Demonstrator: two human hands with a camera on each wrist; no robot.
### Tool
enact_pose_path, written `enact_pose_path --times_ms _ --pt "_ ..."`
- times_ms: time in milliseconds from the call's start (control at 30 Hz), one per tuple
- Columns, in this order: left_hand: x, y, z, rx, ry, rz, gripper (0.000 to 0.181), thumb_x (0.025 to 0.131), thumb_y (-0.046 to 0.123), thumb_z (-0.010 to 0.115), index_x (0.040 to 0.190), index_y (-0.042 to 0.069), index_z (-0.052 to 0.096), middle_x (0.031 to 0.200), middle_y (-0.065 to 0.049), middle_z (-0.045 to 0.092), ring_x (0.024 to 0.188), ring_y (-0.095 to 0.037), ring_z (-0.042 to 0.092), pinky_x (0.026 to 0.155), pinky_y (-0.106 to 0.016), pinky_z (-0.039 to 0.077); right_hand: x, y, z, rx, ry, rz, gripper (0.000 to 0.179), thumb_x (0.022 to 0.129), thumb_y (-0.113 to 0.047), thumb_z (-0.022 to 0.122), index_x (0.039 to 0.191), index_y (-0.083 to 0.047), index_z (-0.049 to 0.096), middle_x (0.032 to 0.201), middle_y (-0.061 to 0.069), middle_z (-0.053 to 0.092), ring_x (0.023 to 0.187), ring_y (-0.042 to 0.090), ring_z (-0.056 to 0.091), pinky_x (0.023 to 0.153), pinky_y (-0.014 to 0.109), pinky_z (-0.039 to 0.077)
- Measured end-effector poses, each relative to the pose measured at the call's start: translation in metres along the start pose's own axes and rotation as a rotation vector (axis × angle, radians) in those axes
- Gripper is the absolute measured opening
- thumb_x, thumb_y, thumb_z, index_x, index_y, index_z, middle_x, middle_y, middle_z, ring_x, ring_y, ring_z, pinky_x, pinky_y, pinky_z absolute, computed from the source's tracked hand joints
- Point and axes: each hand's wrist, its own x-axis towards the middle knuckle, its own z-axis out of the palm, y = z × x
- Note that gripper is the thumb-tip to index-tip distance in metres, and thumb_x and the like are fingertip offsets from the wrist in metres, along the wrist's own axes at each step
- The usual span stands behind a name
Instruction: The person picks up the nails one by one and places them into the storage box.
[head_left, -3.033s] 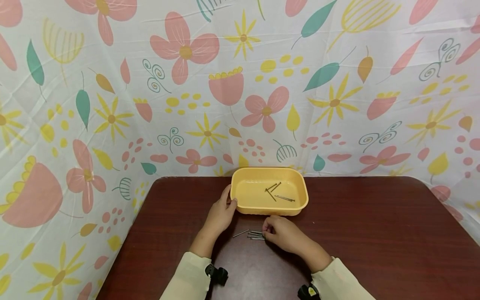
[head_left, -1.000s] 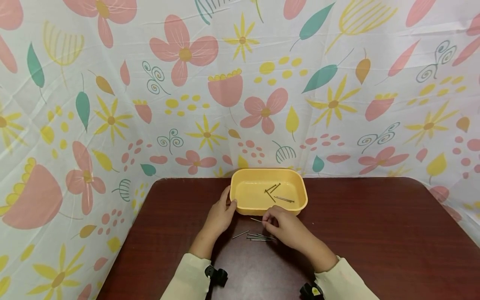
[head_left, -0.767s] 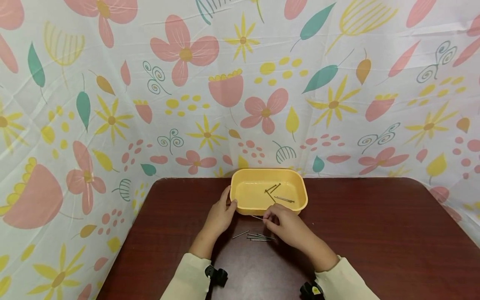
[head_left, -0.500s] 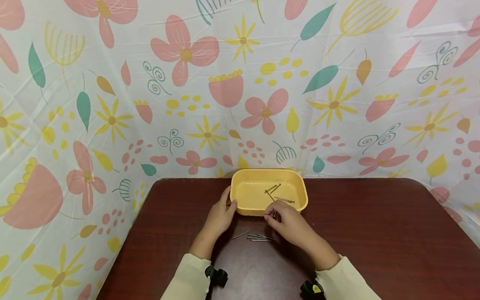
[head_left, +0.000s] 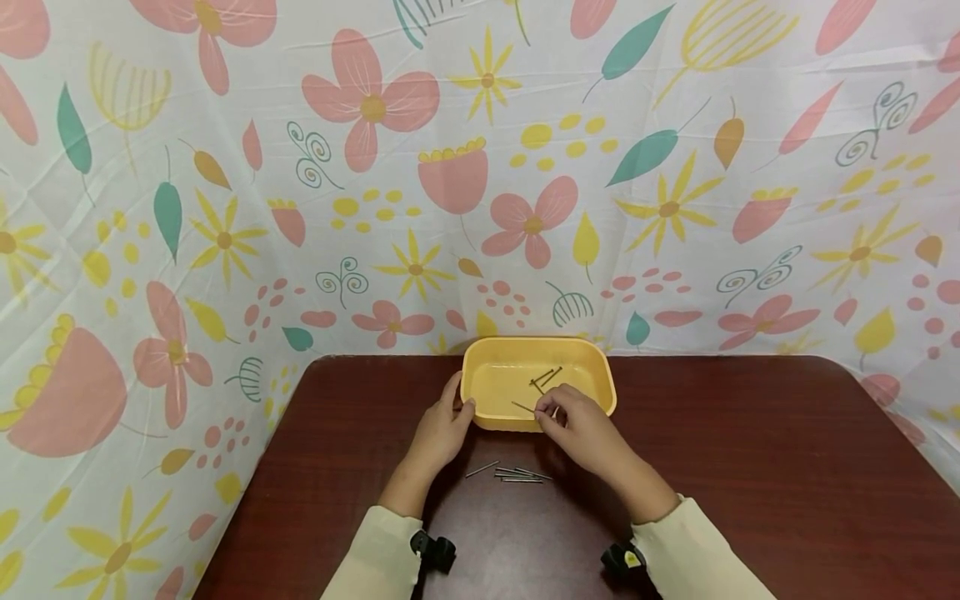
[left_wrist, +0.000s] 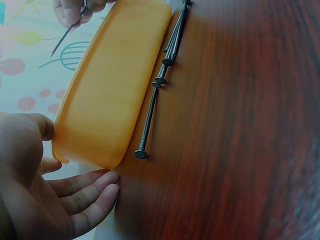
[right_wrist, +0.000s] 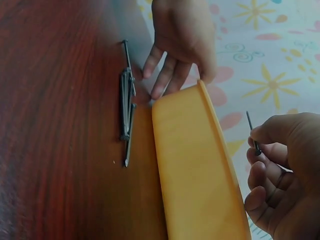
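Note:
A yellow plastic tray [head_left: 491, 387] stands at the back of the table with several nails [head_left: 551, 377] in it. My left hand [head_left: 441, 429] grips its left end; in the left wrist view the thumb is at the rim and the fingertips [left_wrist: 107, 192] touch the lower corner. Over the tray's front rim, my right hand [head_left: 583, 432] pinches a single nail [right_wrist: 251, 127] between thumb and fingers, its point to the left. In front of the tray lies a small loose group of nails [head_left: 521, 476], with one nail [head_left: 482, 469] apart at its left. The right hand hides part of the tray's contents.
The dark reddish-brown table [head_left: 750, 467] extends on both sides of the tray. A white flowered cloth [head_left: 480, 183] hangs right behind it. Each wrist carries a black strap mount [head_left: 433, 552].
My right hand has left the group on the table with a nail, risen along the tray's front and come over its rim. The left hand has kept its place on the tray.

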Motion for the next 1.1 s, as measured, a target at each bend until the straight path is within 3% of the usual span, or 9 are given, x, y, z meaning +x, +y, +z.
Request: enact_pose_path --times_ms 767,833,933,1033,1100 --pt "0.002 -0.003 0.001 0.018 0.015 0.006 0.063 0.105 0.043 0.045 0.162 0.021 0.026 0.128 -0.013 0.067 0.107 -0.024 0.068 0.092 -0.047 0.053 0.03 0.006 -0.006 -0.069 0.036 0.079 0.005 0.096 -0.017 0.068 0.093 -0.013 0.07 0.088 0.001 0.063 0.071 0.011 0.05 0.067 0.026 0.044" --pt "0.002 -0.003 0.001 0.02 0.017 0.011 0.063 0.105 0.042 0.046 0.161 0.02 0.027 0.128 -0.014 0.067 0.107 -0.024 0.068 0.092 -0.048 0.053 0.03 0.007 -0.006 -0.065 0.032 0.087 0.009 0.097 -0.02 0.067 0.098 -0.012 0.071 0.093 0.003 0.065 0.076 0.014 0.055 0.071 0.03 0.048" --pt "0.002 -0.004 0.001 0.021 0.017 0.016 0.063 0.105 0.042 0.046 0.161 0.02 0.027 0.128 -0.014 0.067 0.107 -0.024 0.069 0.092 -0.048 0.053 0.03 0.008 -0.007 -0.058 0.02 0.106 0.028 0.098 -0.028 0.068 0.116 -0.008 0.07 0.11 0.011 0.066 0.095 0.025 0.063 0.084 0.041 0.053" --pt "0.002 -0.004 0.001 0.021 0.017 0.02 0.063 0.105 0.041 0.046 0.161 0.02 0.027 0.128 -0.014 0.068 0.107 -0.024 0.069 0.091 -0.048 0.053 0.03 0.008 -0.008 -0.038 0.01 0.135 0.05 0.097 -0.036 0.067 0.136 -0.005 0.06 0.13 0.017 0.06 0.118 0.035 0.06 0.099 0.051 0.05" --pt "0.002 -0.003 0.001 0.019 0.018 0.02 0.063 0.105 0.041 0.046 0.161 0.02 0.027 0.128 -0.014 0.068 0.107 -0.024 0.069 0.092 -0.049 0.053 0.029 0.009 -0.009 -0.027 0.006 0.145 0.056 0.097 -0.039 0.067 0.141 -0.005 0.056 0.137 0.02 0.055 0.125 0.037 0.056 0.103 0.055 0.047"
